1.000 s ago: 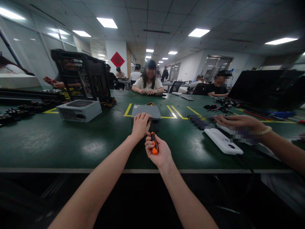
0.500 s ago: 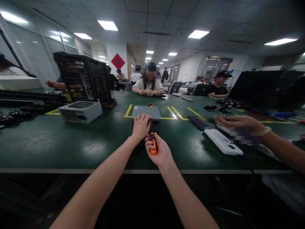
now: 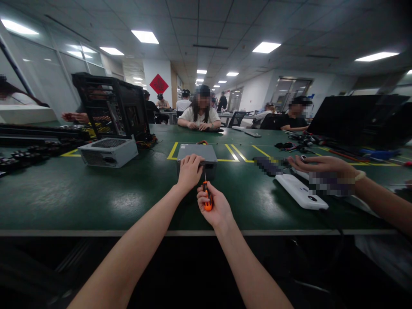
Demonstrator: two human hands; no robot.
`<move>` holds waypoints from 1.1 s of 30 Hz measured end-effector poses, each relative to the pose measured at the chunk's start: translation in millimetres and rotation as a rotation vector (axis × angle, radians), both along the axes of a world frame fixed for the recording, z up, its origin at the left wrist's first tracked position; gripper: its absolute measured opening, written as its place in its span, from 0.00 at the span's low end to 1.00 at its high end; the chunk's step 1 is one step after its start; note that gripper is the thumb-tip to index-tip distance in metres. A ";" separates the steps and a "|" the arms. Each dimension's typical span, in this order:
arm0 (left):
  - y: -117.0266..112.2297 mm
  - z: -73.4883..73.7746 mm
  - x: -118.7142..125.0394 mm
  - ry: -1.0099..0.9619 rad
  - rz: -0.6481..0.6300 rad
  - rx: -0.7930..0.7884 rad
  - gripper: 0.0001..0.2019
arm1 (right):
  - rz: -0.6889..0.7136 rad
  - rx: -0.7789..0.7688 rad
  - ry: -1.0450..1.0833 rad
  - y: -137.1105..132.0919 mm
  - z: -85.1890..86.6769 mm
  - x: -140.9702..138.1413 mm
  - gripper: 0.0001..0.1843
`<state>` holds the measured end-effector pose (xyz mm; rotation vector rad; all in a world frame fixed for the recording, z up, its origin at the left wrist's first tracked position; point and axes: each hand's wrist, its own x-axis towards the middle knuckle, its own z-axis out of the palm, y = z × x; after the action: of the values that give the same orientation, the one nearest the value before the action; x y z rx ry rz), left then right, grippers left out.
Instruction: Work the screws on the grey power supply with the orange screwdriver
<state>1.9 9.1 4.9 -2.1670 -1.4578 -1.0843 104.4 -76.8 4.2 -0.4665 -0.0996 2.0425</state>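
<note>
In front of me on the green table is a grey computer power supply [image 3: 199, 151], with coloured cables just showing behind it. My left hand [image 3: 189, 172] grips its near left side, fingers over the top edge; the thumb is partly hidden. My right hand [image 3: 214, 202] is closed round the orange and black handle of a screwdriver [image 3: 207, 198]. The thin shaft points up and away, to the near face of the power supply. Whether the tip touches a screw there I cannot tell.
Left stand a second power supply [image 3: 107, 152] and an open black computer case [image 3: 112, 105]. To the right lie a white device [image 3: 301, 191] and a co-worker's outstretched hand [image 3: 322, 165]. Cables [image 3: 299, 141] and a monitor [image 3: 357, 120] are farther right. Another person sits opposite.
My right hand has drawn the screwdriver slightly back towards me, and more of its shaft shows. The handle looks turned a little. My left hand stays on the power supply.
</note>
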 end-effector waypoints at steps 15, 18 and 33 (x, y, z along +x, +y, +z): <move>1.1 0.5 0.1 0.004 -0.006 -0.013 0.11 | 0.006 0.038 0.010 -0.5 -3.0 0.3 0.12; 0.4 0.6 -0.1 0.000 -0.008 -0.012 0.11 | 0.005 0.042 0.013 -0.4 -3.1 0.9 0.12; 1.5 -1.0 -0.1 -0.004 -0.013 -0.008 0.11 | -0.035 0.048 -0.013 -1.8 -4.9 -1.5 0.09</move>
<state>1.8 10.6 3.9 -2.1839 -1.4546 -1.0888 102.9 -78.5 -0.7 -0.4486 -0.1463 1.9986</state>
